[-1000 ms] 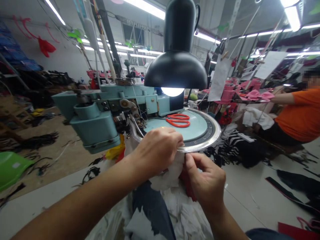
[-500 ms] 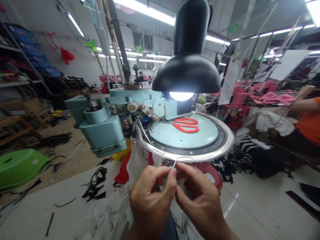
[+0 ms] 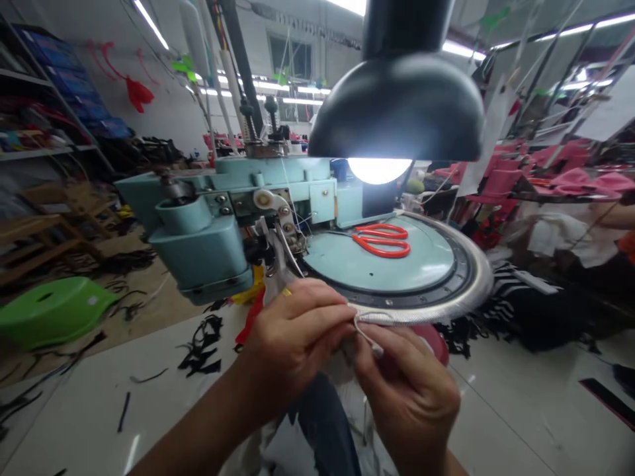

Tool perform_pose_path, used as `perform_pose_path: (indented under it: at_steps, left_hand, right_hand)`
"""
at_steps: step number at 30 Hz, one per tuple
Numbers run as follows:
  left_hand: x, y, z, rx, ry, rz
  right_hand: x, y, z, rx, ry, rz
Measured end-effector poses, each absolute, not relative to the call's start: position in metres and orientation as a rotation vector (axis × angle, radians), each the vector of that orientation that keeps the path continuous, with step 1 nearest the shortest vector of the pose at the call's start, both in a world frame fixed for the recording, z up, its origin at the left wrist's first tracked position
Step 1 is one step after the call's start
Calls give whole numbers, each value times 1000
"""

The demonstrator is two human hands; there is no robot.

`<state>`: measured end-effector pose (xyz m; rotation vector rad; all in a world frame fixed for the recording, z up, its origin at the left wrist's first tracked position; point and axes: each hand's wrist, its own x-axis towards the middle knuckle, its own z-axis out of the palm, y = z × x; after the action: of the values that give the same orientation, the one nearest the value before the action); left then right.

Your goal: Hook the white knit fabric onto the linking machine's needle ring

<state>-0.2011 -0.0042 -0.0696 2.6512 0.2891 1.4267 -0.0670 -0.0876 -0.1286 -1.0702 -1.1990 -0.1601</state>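
A thin pale strip of fabric [image 3: 368, 339] is pinched between my two hands at the front rim of a round dial [image 3: 387, 264] with a toothed metal edge. My left hand [image 3: 297, 330] has its fingers closed on one part of the strip, close against the rim. Just to the right, my right hand [image 3: 409, 390] grips the strip between thumb and fingers. Red-handled scissors [image 3: 381, 248] lie on the pale green dial plate. The green machine head [image 3: 203, 251] stands at the dial's left.
A black lamp [image 3: 397, 106] hangs lit over the dial. A green plastic stool [image 3: 54, 311] is on the floor at left. Dark scraps [image 3: 201, 344] lie on the floor. At the right edge, part of a person's arm shows beside white cloth [image 3: 563, 231].
The view has shifted closer to the dial. My left hand has moved up to the rim and turned, its back now facing up; more of the pale strip shows between my fingers.
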Motion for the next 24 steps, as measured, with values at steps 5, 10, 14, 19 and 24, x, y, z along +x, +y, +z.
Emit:
perform_pose_path:
  at_steps: [5, 10, 14, 19, 24]
  left_hand:
    - [-198, 1, -69, 2624, 213, 1394]
    - [-196, -2, -66, 2644, 240, 1370]
    - [-193, -1, -67, 2650, 251, 1454]
    - [-198, 5, -64, 2641, 165, 1304]
    - [-197, 3, -64, 2624, 164, 1352]
  right_hand:
    - [-67, -90, -126, -1103, -1183, -188]
    - [-67, -94, -123, -1215, -1118, -178]
    - [-65, -95, -123, -1254, -1105, -197]
    - [-62, -97, -125, -1222, -1130, -151]
    - [-60, -98, -127, -1215, -1114, -121]
